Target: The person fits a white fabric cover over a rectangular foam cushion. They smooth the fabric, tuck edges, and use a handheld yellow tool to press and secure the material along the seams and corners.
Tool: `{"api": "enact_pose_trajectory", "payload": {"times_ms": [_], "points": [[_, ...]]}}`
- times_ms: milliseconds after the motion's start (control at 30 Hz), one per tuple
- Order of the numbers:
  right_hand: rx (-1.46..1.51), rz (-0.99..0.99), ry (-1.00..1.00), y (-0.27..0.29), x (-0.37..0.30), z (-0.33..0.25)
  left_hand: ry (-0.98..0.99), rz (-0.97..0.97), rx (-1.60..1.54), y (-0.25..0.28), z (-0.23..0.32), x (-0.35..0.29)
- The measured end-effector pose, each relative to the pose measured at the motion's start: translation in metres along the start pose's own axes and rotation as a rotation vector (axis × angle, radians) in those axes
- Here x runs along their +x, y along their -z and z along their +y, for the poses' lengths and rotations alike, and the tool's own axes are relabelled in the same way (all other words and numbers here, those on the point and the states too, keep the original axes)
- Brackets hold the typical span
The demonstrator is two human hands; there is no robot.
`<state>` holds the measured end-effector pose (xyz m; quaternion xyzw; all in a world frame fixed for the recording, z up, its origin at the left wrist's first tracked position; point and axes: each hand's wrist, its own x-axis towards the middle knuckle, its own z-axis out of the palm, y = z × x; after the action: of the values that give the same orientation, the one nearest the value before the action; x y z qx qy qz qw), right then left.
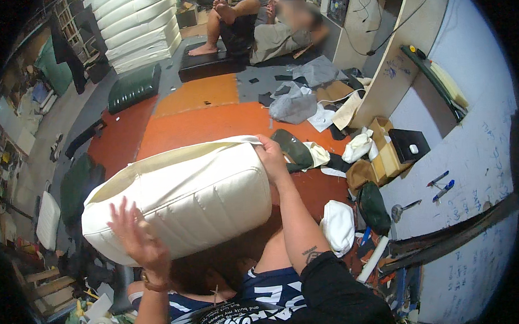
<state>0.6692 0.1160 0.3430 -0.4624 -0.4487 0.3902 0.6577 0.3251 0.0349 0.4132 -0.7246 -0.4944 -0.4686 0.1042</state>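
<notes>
Head view, cream cover (209,201): tilted above your lap, underside hidden.
Your left hand (137,237): fingers spread apart, blurred, before the cover; whether they touch it, I cannot tell.
Your right hand (272,158): clamped on the cover's upper right corner, fingertips hidden.
White stack (137,29): cut off at the top.

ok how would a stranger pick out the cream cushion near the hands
Find the orange floor covering across the middle. Nearer the camera is a ribbed cream cushion, its upper right corner in the right hand. Unlike the pale stack at the back, it is single and hand-held, with a loose upper edge.
</notes>
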Motion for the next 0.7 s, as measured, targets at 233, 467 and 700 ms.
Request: {"api": "enact_pose_trajectory", "payload": {"times_ms": [233, 467, 700], "points": [[-0.114, 0.141, 0.086, 0.018, 0.011, 0.023, -0.102, 0.065, 0.315, -0.063, -0.014, -0.016], [-0.382, 0.427, -0.067, -0.039, 0.016, 0.003, -0.059, -0.164, 0.208, -0.103, -0.096, 0.073], [0.045, 0.554, -0.361, -0.064, -0.003, -0.019, 0.144, -0.274, -0.270, -0.061, -0.032, 0.072]]}}
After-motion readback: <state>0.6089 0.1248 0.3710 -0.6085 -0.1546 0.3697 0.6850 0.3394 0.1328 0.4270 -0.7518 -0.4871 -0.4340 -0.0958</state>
